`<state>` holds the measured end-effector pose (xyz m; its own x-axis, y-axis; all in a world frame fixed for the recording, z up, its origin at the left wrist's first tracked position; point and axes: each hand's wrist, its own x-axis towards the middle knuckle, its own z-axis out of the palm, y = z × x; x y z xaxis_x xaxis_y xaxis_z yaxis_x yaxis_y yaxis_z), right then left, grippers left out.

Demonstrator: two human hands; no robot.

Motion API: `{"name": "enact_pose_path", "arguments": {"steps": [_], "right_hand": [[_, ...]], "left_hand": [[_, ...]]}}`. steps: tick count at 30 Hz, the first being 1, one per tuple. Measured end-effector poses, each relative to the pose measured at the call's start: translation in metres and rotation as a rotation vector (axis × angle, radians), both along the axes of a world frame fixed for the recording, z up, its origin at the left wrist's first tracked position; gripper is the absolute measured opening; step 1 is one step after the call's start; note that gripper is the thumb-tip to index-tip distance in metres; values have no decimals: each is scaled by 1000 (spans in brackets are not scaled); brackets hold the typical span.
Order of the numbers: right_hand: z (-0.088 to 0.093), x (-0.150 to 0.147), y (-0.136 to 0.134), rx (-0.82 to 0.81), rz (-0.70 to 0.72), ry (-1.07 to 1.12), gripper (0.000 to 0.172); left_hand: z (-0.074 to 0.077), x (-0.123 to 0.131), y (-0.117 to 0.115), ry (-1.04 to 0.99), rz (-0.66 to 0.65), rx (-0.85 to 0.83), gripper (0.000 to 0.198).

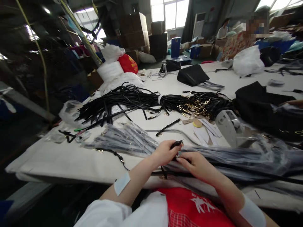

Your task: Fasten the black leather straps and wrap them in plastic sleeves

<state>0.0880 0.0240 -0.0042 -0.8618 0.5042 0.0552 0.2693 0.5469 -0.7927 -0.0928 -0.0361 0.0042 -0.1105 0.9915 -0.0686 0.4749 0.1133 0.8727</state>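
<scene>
My left hand is closed around a small black strap piece near the table's front edge. Just to its right, my right hand has its fingers pinched together at the lower end of that piece. Beneath and beside both hands lie grey straps in clear plastic. A short black strap with a metal clip rests on the table beyond my hands. Farther back is a large bundle of black straps, tied with a white band, with gold clasps at its right end.
A grey-white device stands right of paper strips and a yellow disc. Black bags and a white plastic bag lie farther back on the white table. Another person is at the back right.
</scene>
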Motion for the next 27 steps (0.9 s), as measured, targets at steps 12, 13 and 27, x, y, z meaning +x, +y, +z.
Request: {"name": "enact_pose_path", "arguments": {"steps": [12,13,27], "right_hand": [[7,16,15,-752,-560,674,34],[7,16,14,-776,-572,700,33],[10,27,11,-913,-566,912,45]], "left_hand": [[21,-34,-5,-928,125,40,48],[22,-35,-6,-1001,137,44,48],[26,-37,-8,-1366,297,69,31]]}}
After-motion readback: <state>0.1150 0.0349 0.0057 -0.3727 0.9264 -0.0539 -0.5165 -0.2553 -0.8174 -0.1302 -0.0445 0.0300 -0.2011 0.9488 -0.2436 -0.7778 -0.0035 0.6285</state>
